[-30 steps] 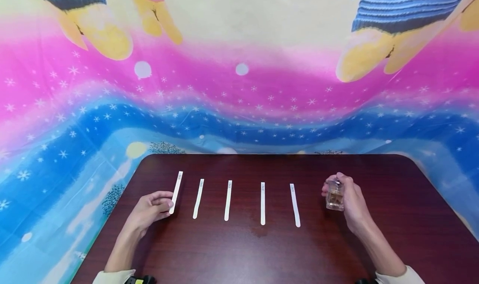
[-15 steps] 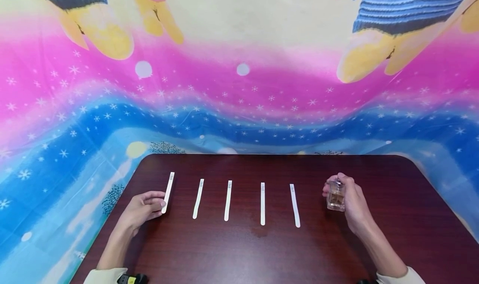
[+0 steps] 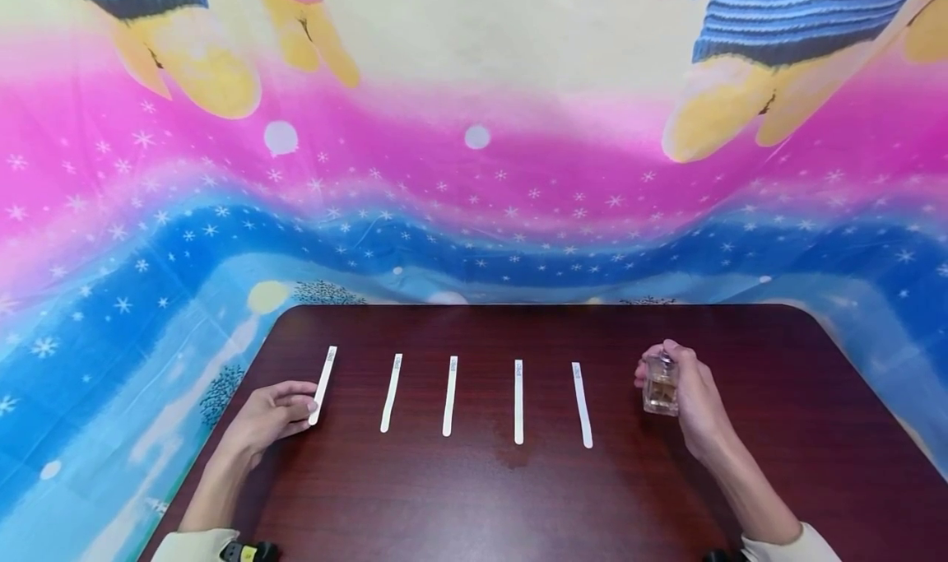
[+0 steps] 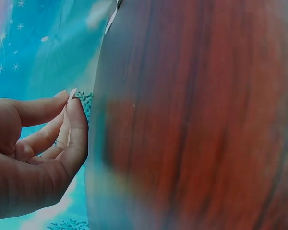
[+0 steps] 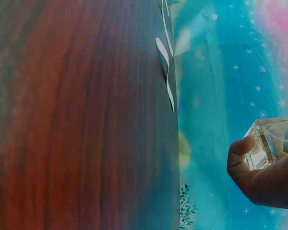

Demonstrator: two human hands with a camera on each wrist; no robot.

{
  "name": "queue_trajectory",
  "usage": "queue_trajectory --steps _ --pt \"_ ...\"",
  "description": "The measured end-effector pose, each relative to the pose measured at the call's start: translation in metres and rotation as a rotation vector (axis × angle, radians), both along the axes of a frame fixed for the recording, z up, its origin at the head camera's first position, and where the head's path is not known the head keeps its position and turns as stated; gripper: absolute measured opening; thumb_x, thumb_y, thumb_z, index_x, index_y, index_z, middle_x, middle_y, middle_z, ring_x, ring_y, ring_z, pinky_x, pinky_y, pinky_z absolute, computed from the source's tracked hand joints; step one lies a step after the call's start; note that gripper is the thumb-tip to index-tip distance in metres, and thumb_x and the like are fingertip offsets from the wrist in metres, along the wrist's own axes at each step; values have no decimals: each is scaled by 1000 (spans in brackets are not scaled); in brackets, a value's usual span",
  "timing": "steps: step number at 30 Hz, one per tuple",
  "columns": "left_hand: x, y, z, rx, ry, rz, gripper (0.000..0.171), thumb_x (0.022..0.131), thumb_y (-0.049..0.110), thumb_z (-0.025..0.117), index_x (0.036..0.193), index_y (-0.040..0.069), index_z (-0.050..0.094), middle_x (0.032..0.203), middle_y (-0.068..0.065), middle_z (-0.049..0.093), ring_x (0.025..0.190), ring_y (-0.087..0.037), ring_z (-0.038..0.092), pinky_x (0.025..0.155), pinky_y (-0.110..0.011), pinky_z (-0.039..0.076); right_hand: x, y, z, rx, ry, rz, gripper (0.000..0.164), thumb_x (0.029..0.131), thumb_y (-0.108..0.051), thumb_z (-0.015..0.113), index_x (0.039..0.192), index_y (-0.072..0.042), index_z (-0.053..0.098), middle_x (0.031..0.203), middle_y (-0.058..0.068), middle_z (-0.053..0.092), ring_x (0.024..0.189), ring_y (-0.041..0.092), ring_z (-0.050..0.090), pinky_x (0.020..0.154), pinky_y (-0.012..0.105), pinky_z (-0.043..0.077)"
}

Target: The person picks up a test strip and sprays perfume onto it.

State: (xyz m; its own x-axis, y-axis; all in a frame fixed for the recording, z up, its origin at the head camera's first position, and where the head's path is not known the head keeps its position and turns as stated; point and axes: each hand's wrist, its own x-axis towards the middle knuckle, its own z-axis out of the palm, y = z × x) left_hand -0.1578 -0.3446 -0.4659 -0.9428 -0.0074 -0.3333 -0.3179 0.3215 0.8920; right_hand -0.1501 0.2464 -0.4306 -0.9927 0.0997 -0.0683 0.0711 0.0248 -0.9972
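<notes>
In the head view, my left hand pinches a white perfume test strip near its rounded lower end, between thumb and fingers. The strip tilts up and away, small dark print at its far end. The left wrist view shows the strip nearly edge-on between thumb and fingertip. At the right, my right hand grips a clear square glass perfume bottle partly filled with amber liquid. The fingers behind the bottle are mostly hidden. In the right wrist view the bottle is cut off by the frame edge.
Between the hands, several more white test strips lie apart in a row on the dark red-brown wooden table. One strip looks bent in the right wrist view. A colourful patterned cloth hangs right behind the table.
My left hand has moved left with the pinched test strip, away from the row. The right hand and the perfume bottle stay about where they were.
</notes>
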Motion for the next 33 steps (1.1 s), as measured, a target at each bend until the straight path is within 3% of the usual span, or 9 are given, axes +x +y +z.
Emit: queue_trajectory --steps 16,33 --pt "-2 -3 -3 -61 -22 4 46 105 6 66 145 -12 54 102 -1 76 85 -11 72 79 -28 67 0 1 -1 14 10 1 48 117 -44 31 99 -20 69 84 -10 72 81 10 74 69 32 65" --pt "-3 11 -2 -132 -5 82 42 101 4 69 138 -14 58 95 0 75 80 -12 69 73 -28 67 1 1 1 -16 8 0 46 116 -44 32 97 -22 68 84 -10 73 81 9 74 68 32 65"
